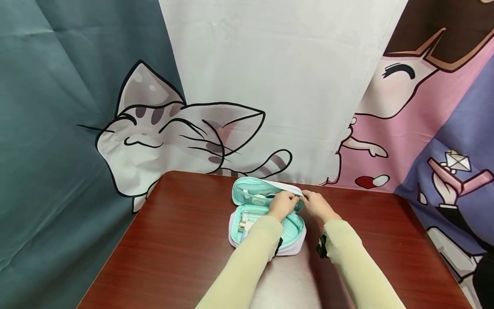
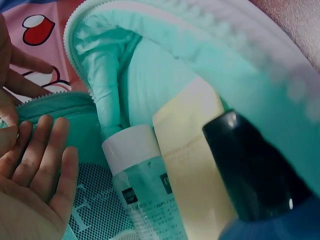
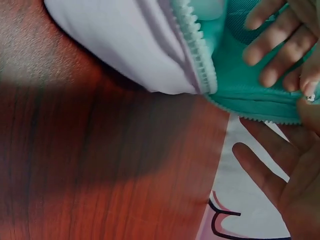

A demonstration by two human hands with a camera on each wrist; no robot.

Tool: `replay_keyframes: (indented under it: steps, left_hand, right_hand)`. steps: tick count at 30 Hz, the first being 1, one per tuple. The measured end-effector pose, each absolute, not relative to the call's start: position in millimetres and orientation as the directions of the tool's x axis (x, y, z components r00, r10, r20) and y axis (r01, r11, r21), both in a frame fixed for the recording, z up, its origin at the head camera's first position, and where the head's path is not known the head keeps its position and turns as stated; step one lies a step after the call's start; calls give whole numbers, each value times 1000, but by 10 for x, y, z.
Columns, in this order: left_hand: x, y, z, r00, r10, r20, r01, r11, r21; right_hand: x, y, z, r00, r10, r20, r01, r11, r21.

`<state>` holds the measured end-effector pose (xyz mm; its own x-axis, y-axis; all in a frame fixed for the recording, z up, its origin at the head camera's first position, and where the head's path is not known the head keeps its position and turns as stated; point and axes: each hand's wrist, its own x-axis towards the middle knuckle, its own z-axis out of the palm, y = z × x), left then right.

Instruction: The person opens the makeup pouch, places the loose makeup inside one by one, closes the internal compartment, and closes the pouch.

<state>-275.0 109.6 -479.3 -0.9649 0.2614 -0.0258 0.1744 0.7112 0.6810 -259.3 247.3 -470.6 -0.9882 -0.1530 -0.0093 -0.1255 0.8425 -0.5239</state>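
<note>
Item one, the pouch (image 1: 266,214): I logged a white zip pouch with a mint-green lining, lying open on the counter (image 1: 185,240), toward its far edge and about mid-width. Its lid half stood raised behind the base half.

Item two, contents: in the left wrist view I counted a clear bottle with a white cap (image 2: 137,180), a pale yellow tube (image 2: 192,165) just beside it, and a dark-capped bottle (image 2: 250,170) nearest the lens. A mesh pocket (image 2: 100,210) with faint lettering showed on the inner lid.

Item three, left hand (image 1: 283,204): I noted it at the right end of the raised lid edge, fingers curled onto the green rim. From the wrist view its fingers (image 2: 42,160) lay loosely together against the lining.

Item four, right hand (image 1: 317,205): I recorded it just beside the left, meeting it at the zip (image 3: 200,55). The thumb and a fingertip seemed to pinch the zip edge at the pouch's corner, while the remaining fingers (image 3: 260,170) were spread below; I could not tell whether a zip pull was in the pinch.

Item five, surroundings: a cloth backdrop (image 1: 162,128) printed with a cartoon cat hung behind the counter.
</note>
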Motion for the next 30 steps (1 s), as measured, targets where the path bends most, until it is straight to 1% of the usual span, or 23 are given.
replay_keyframes:
  steps: [4, 7, 12, 15, 20, 25, 30]
  left_hand:
    - [-2746, 1077, -4755, -960, 277, -44, 182, 735, 653]
    - [-2741, 1064, -4731, -957, 287, -48, 192, 747, 636]
    - [-2738, 1047, -4701, -954, 296, -49, 209, 774, 598]
    - [-2745, 1038, -4703, -955, 294, -42, 221, 797, 562]
    - [-2763, 974, -4701, -951, 308, -32, 247, 816, 522]
    - [-2755, 916, -4691, -948, 316, -36, 254, 822, 510]
    - [-2729, 847, -4677, -944, 327, -31, 262, 808, 528]
  right_hand:
    - [-2574, 2487, -4734, -989, -149, -10, -123, 847, -517]
    - [-2561, 2480, -4747, -990, -140, 16, -129, 856, -501]
    - [-2571, 2447, -4757, -991, -106, 83, -131, 898, -420]
    - [-2580, 2445, -4759, -991, -86, 101, -118, 916, -383]
    - [-2574, 2456, -4762, -991, -80, 110, -115, 924, -364]
    - [-2579, 2449, -4761, -991, -84, 104, -115, 929, -352]
    - [-2578, 2409, -4734, -992, -87, 88, -112, 933, -342]
